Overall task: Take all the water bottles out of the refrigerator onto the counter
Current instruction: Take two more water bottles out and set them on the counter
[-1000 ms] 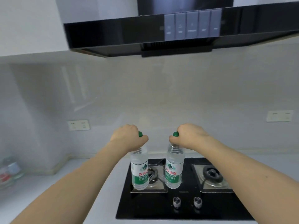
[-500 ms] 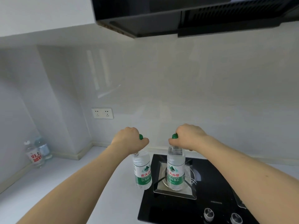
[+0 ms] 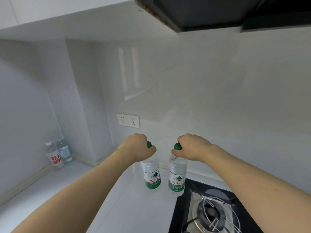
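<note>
**Two bottles, one in each hand**

The left hand (image 3: 137, 146) is curling its fingers round the neck of the left water bottle (image 3: 152, 175), just under the green cap (image 3: 149, 144). The right hand (image 3: 190, 147) is gripping the right water bottle (image 3: 177, 178) the same way. Both bottles are hanging upright, side by side and a little apart, above the white counter (image 3: 84, 190). The right one is hanging by the edge of the black stove (image 3: 181, 212). Two more bottles (image 3: 58, 154) are standing together in the far left corner, near the wall socket (image 3: 128, 120)
</note>
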### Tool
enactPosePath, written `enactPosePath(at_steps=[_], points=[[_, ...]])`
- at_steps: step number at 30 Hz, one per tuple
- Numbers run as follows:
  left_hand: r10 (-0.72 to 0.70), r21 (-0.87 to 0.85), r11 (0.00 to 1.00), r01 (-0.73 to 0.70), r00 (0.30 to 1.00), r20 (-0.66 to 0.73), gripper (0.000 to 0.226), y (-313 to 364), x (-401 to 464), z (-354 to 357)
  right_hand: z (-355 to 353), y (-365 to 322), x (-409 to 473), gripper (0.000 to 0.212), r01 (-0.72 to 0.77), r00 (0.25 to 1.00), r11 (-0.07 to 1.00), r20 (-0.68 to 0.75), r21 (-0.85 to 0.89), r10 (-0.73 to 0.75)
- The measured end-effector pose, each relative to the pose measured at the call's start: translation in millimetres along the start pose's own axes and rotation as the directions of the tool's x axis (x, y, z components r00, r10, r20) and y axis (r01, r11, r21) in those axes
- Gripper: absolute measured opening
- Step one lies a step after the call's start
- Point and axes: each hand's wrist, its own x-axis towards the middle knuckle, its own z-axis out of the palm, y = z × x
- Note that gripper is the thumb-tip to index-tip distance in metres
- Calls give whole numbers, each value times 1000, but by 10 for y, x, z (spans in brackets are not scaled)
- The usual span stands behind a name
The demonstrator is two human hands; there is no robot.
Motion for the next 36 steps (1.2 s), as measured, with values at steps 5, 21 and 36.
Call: enactPosePath(at_steps=[5,21,36], points=[[-87,-5,996,87,995,50,39,-744,243,38,233,-530,671,40,65,996,997,61,49,-68],[-361,-10,929,369,914,185,27,-4178,723,112,954,-3208,2959,31,219,953,969,189,116,-238],[-574,-30,809,587,799,181,26,-6401,594,652,1891,-5184,4217,28,378,868,899,253,222,-427]])
